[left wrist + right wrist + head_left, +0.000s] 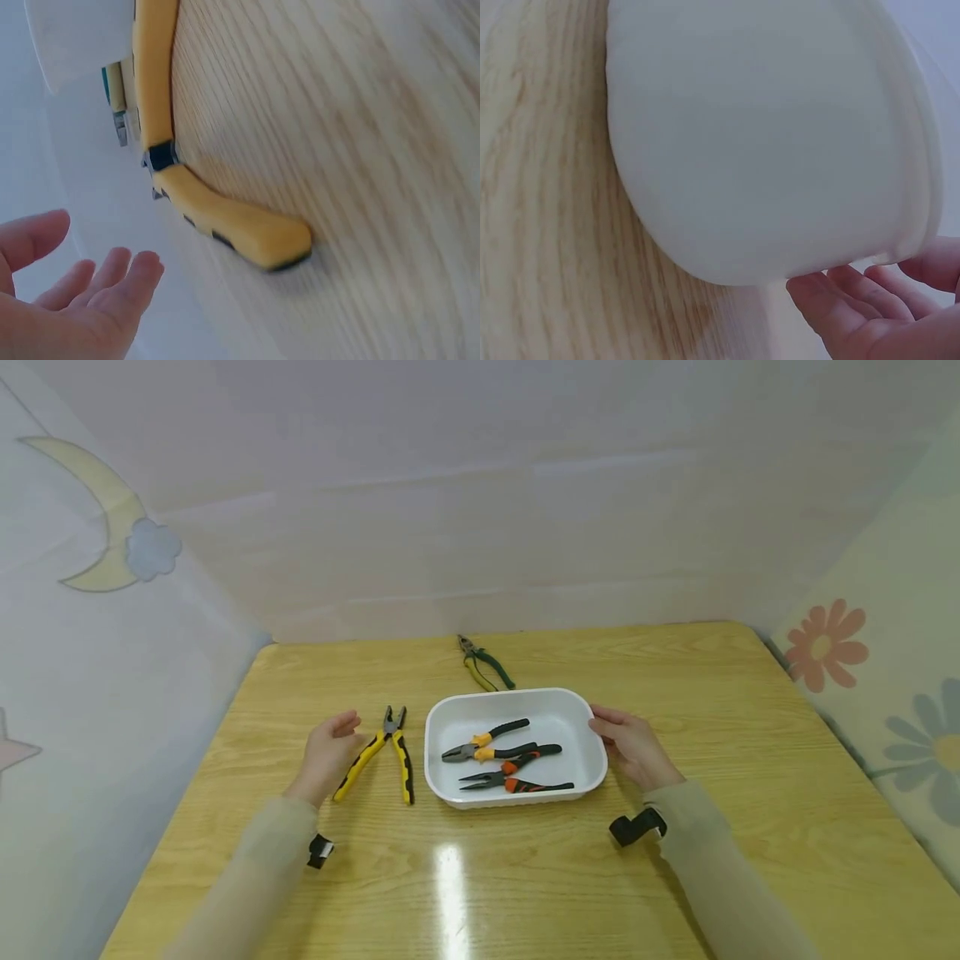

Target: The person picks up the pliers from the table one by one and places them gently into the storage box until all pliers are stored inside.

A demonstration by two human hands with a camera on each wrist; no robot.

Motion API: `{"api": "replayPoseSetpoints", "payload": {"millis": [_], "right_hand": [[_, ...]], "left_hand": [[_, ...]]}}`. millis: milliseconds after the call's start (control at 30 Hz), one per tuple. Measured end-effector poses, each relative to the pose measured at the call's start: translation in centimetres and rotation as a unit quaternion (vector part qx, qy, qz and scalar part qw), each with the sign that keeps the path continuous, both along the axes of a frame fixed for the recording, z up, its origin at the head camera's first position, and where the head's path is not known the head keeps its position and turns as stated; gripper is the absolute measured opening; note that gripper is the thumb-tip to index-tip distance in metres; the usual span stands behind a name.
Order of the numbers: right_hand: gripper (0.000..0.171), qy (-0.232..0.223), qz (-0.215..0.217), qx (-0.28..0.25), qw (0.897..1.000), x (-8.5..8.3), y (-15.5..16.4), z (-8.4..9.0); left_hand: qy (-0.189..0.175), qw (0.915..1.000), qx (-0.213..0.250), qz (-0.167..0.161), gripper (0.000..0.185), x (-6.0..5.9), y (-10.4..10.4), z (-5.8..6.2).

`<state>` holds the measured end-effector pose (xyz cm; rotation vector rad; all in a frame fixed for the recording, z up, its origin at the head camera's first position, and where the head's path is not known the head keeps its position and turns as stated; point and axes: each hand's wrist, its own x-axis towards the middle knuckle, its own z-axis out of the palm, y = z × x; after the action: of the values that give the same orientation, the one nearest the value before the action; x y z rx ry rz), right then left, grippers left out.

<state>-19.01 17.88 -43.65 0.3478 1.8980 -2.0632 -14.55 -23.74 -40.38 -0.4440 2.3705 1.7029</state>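
Pale cloth backdrop (480, 527) fills the upper half of the frame, creased across the middle; yellow moon (120, 518) upper left, red flower (825, 646) and blue-grey flower (930, 739) at the right edge. Wooden table (750, 718) spans the lower half, a bright streak of light low centre.

Two light sleeves come in from the bottom: left sleeve (243, 868) lower left, right sleeve (723, 864) lower right.

White tray (576, 735) sits on the table, just below frame centre. Right hand (632, 750) at its right end, grip narrow: the right wrist view shows thumb by the rim, fingertips against the outer wall. Left hand (327, 758), left of centre, holds nothing; fingers loosely extended, thumb well apart from them in the left wrist view.

Yellow-and-black pliers (390, 727) lie between left hand and tray, just beside the hand, handles spread toward the bottom of the frame. Inside the tray, two pairs, noses to the left: orange-and-black pliers (485, 752) above, red-and-black pliers (501, 777) below. Green-and-yellow pliers (471, 650) on the table just above the tray, nose toward upper left.

Black strap (636, 827) at the right wrist; smaller dark strap (319, 850) at the left.
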Motion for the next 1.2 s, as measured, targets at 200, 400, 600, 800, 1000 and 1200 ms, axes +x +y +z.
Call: {"api": "replayPoseSetpoints", "payload": {"millis": [200,400,600,800,1000,1200], "right_hand": [[0.052,-0.004,-0.002,-0.006,1.000,0.0,0.0,-0.3],[0.053,-0.007,-0.007,-0.011,1.000,0.2,-0.1,-0.3],[0.053,-0.008,-0.008,-0.008,1.000,0.3,0.1,-0.4],[0.054,-0.008,-0.002,0.002,1.000,0.4,0.0,-0.2],[0.054,-0.014,-0.003,0.003,1.000,0.2,0.0,-0.1],[0.054,-0.020,-0.006,-0.009,1.000,0.1,0.1,-0.3]], "left_hand": [[-0.039,0.9942,-0.083,-0.057,0.059,0.2,-0.9,-0.2],[-0.082,0.9913,-0.079,-0.066,0.064,0.5,-1.7,-0.7],[-0.092,0.9917,-0.065,-0.061,0.063,0.7,-2.5,-1.4],[-0.095,0.9920,-0.071,-0.043,0.062,1.3,-3.1,-2.4],[-0.069,0.9930,-0.092,-0.027,0.058,1.5,-2.9,-3.2],[-0.052,0.9898,-0.124,-0.047,0.052,1.3,-2.6,-3.6]]}}
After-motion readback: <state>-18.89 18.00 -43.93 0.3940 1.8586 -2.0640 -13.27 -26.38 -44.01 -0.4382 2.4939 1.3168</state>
